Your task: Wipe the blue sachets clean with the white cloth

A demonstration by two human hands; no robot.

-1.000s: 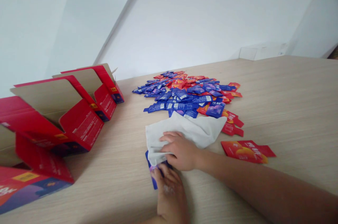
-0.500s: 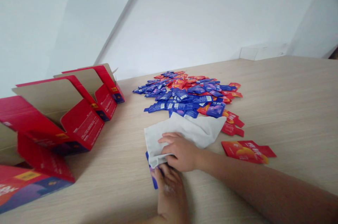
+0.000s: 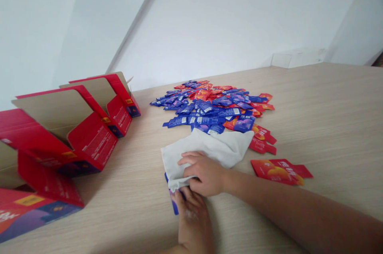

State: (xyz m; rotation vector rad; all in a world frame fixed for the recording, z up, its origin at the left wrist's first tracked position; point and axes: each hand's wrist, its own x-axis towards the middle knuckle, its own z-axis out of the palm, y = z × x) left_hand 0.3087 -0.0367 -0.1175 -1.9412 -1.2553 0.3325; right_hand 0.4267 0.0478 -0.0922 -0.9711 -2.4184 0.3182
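Observation:
A blue flat packet (image 3: 174, 207) lies on the table, mostly covered by a white cloth (image 3: 209, 142). My left hand (image 3: 193, 210) holds it down at its near end, fingers bent and their tips partly hidden by the cloth. Directly above, my right hand (image 3: 206, 172) presses on the cloth, fingers curled over it and a fold gathered near the thumb. To the right, a red-orange flat packet (image 3: 278, 172) with a narrow neck lies beside my right forearm.
Beyond the cloth spreads a heap of blue and red packets (image 3: 209, 106). Several open red cartons (image 3: 92, 140) stand in a row on the left, flaps raised. A white wall (image 3: 224, 18) rises behind the wooden table (image 3: 329, 118). A pale, clear-looking object (image 3: 296, 59) stands against it.
My right hand and the cloth have shifted very slightly to the left. My left hand stays in place on the blue packet.

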